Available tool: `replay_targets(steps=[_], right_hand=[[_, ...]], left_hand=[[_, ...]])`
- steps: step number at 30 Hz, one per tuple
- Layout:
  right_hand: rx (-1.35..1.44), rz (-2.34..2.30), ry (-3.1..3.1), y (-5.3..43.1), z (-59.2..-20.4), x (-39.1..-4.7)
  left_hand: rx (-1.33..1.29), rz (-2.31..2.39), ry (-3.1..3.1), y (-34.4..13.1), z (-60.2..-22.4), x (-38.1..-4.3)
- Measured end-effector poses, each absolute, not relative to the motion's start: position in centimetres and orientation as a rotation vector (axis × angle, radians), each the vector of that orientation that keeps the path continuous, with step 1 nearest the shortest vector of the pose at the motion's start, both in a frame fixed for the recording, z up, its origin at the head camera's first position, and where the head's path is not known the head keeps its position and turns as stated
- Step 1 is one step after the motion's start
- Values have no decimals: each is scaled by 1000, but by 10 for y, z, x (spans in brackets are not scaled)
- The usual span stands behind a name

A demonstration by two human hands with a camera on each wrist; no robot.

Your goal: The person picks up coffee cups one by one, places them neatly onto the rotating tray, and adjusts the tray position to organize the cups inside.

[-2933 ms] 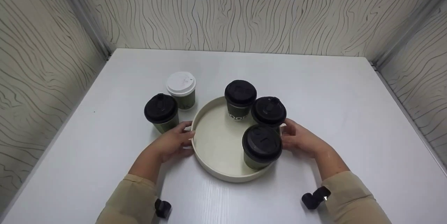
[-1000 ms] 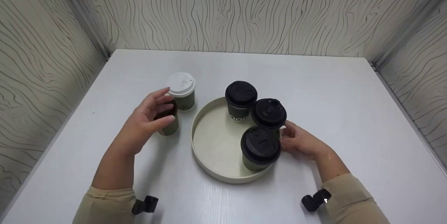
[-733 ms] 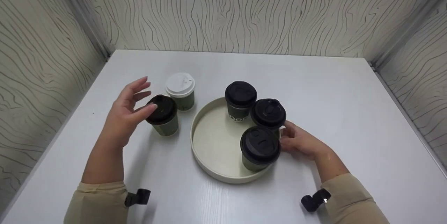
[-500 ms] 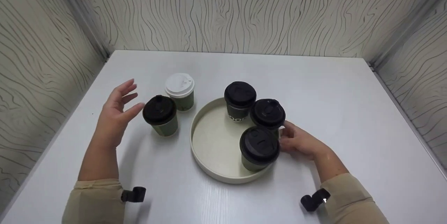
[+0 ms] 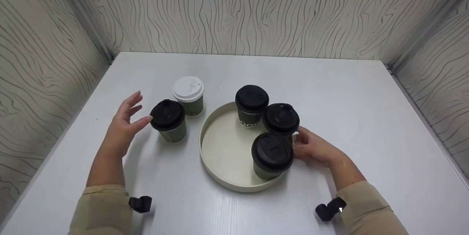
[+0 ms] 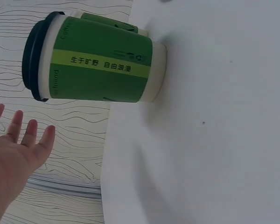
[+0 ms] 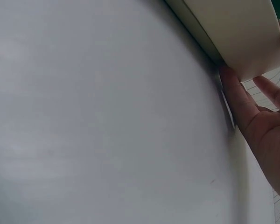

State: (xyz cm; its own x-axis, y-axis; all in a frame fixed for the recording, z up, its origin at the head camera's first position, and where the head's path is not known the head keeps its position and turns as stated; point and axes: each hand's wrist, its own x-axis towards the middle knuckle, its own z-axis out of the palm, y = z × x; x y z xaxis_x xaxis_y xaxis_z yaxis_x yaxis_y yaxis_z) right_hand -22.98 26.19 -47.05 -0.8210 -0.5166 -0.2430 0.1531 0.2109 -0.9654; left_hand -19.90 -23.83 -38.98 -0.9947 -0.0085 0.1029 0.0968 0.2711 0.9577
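Note:
My left hand (image 5: 122, 128) hovers with fingers spread at the left of a green paper coffee cup (image 5: 174, 132) with a black lid. Its thumb tip is at the lid's edge; contact is unclear in the head view. The left wrist view shows the hand (image 6: 11, 161) apart from the cup (image 6: 100, 60). Over on the right, my right hand (image 5: 317, 149) grips the rim of a round cream tray (image 5: 223, 180), partly hidden behind the cups. Its fingers (image 7: 240, 100) reach to the tray's lower edge (image 7: 247, 42) in the right wrist view.
On the tray stand a back coffee cup (image 5: 251, 116), a right one (image 5: 281, 117) and a front one (image 5: 269, 169), all black-lidded. A white-lidded cup (image 5: 193, 106) stands behind the left cup, on the white table (image 5: 329, 92). Patterned panels (image 5: 234, 11) enclose the table.
My left hand has let go of the tray, risen over the left black-lidded cup and moved to its left side. Its fingers have lowered slightly since. The right hand stays at the tray.

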Motion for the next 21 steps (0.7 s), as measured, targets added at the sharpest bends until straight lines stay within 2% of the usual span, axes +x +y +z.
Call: replay_targets(steps=[21], right_hand=[[-353, -1666, 1970, 262, -473, -231]], left_hand=[[-117, -1942, -2544, -232, -421, -203]])
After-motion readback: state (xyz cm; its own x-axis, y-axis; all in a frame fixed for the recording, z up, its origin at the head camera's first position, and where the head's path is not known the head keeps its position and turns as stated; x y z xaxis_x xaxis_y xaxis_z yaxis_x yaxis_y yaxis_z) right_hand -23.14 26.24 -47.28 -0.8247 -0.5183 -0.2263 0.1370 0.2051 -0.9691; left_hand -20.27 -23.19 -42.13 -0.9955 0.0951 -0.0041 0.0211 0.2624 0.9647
